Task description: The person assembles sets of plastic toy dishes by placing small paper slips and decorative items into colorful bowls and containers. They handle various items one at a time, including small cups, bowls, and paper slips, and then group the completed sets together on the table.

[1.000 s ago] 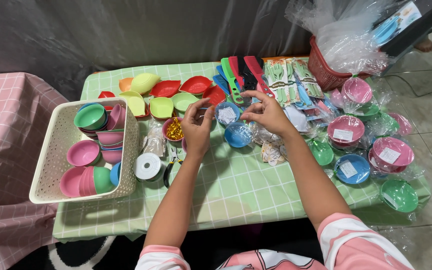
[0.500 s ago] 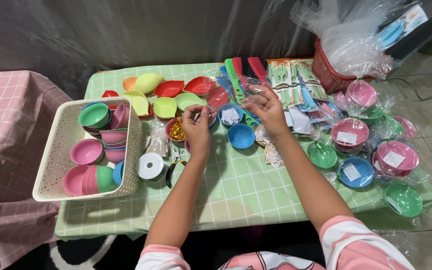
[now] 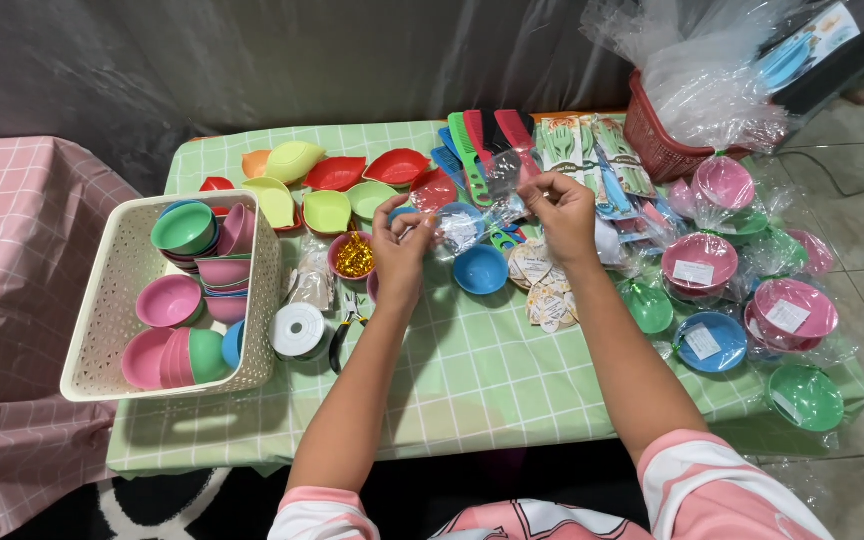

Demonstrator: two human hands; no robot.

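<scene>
A cream basket (image 3: pixel 102 300) of pink and green bowls stands left on the green checked surface (image 3: pixel 492 380); wrapped bowls (image 3: pixel 790 312) lie right, red basket (image 3: pixel 657 145) far right.

A cream perforated plastic basket (image 3: pixel 112 300) of stacked pink and green plastic bowls (image 3: pixel 184 228) sits at the frame's left on the green checked tablecloth (image 3: pixel 472 380). Right of it lie a white ribbon roll (image 3: pixel 298 330) and a small blue plastic bowl (image 3: pixel 480 268) at centre. Clear-wrapped pink, blue and green bowls (image 3: pixel 742 310) fill the right side, below a red plastic basket (image 3: pixel 657 150) at upper right.
</scene>
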